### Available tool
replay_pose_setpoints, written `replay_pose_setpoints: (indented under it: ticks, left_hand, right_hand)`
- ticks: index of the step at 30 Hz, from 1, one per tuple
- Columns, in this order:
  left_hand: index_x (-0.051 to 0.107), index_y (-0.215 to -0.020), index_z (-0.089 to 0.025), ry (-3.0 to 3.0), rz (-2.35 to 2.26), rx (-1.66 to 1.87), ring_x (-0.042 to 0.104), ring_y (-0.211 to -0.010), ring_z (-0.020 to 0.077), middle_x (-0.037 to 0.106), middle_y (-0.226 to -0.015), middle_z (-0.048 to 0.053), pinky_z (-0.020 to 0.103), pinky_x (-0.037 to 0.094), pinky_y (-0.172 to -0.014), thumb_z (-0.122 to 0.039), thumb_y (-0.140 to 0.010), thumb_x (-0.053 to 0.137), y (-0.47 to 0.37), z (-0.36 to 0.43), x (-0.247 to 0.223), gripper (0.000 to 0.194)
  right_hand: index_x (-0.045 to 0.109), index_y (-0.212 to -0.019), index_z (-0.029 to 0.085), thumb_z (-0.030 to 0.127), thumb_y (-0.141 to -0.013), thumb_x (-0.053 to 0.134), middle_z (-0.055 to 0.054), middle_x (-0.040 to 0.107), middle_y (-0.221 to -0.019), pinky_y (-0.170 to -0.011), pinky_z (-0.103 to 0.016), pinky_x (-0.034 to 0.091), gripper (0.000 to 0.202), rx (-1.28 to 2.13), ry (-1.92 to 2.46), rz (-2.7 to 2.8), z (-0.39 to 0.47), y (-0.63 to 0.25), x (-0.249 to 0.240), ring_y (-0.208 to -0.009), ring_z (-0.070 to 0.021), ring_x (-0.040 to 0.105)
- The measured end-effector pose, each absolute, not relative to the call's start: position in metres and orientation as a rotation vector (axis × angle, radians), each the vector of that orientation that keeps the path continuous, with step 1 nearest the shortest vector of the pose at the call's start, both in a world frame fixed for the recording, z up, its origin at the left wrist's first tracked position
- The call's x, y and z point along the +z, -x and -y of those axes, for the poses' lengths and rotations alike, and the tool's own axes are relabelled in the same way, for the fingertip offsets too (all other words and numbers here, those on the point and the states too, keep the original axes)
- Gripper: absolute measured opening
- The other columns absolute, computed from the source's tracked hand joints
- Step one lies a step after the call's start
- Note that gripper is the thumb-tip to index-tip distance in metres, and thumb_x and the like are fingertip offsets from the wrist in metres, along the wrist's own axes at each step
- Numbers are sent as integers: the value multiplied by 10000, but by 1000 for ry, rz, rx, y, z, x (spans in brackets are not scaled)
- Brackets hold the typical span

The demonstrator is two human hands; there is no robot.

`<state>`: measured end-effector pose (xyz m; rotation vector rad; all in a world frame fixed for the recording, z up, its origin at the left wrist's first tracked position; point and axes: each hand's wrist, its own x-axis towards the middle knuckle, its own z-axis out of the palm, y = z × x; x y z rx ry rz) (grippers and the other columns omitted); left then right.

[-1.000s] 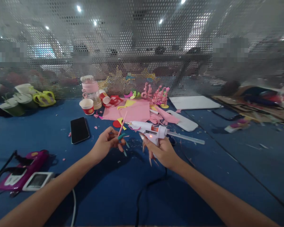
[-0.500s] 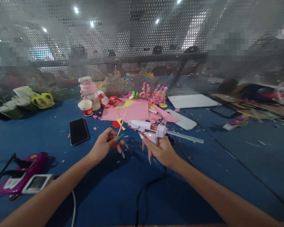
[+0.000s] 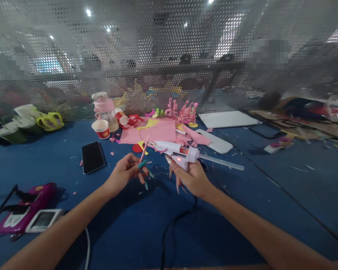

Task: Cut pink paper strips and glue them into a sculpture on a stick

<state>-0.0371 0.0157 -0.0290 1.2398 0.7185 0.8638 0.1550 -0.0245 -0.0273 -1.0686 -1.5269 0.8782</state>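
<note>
Pinched upright in my left hand (image 3: 129,170) is a thin pink strip (image 3: 144,149), its top end leaning to the right. My right hand (image 3: 190,176) is wrapped round the handle of a white hot glue gun (image 3: 174,150), whose small red light glows. The gun's nozzle points left, at or very near the upper part of the strip; I cannot tell whether they touch. A long clear glue stick (image 3: 222,162) juts from the gun's back. Pink sheets (image 3: 157,131) lie just beyond both hands, with yellow and red scraps about them.
On the left are a black phone (image 3: 92,157), a purple power strip (image 3: 39,202) and a paper cup (image 3: 101,129) before a bottle (image 3: 104,108). Pink curled paper pieces (image 3: 183,110) stand at the back. A white phone-shaped object (image 3: 216,141) lies right; a black cord (image 3: 165,236) runs towards me.
The view has shifted very slightly. Both hands keep their holds, and the nozzle stays close to the pink strip.
</note>
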Motion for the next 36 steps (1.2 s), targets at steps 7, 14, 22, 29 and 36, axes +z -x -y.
replay_pose_setpoints:
  ticks: [7, 14, 22, 29, 36]
  left_hand:
    - [408, -712, -163, -1223, -705, 851, 588, -422, 97, 672, -641, -4, 251, 484, -513, -296, -655, 662, 37, -16, -29, 292]
    - [409, -707, -161, -1215, -671, 832, 591, -427, 90, 678, -653, 3, 272, 502, -582, -270, -675, 649, 37, -15, -29, 266]
    - [404, -716, -165, -1200, -684, 825, 591, -426, 89, 678, -650, -7, 300, 508, -642, -290, -663, 661, 37, -15, -29, 290]
    - [405, -718, -166, -1200, -664, 810, 590, -429, 89, 680, -659, 4, 308, 510, -649, -277, -679, 648, 37, -14, -29, 270]
    - [411, -721, -164, -1216, -648, 802, 588, -423, 90, 679, -666, 3, 311, 513, -646, -294, -685, 642, 37, -15, -30, 268]
  right_hand:
    - [468, -601, 187, 361, -767, 482, 69, 413, -384, -283, -167, 361, 241, 873, 1045, 1508, 24, -155, -28, -290, -54, 397]
    - [525, -707, 165, 365, -757, 491, 72, 419, -396, -293, -174, 367, 208, 849, 1062, 1488, 24, -156, -27, -299, -58, 406]
    - [550, -748, 154, 374, -759, 498, 69, 420, -402, -286, -176, 383, 226, 867, 1048, 1471, 24, -156, -27, -290, -56, 392]
    - [558, -761, 167, 404, -759, 503, 70, 426, -400, -279, -179, 383, 243, 843, 1027, 1461, 25, -156, -25, -284, -56, 389]
    - [550, -761, 170, 369, -759, 496, 65, 439, -427, -304, -190, 411, 205, 833, 1003, 1455, 24, -157, -24, -298, -57, 399]
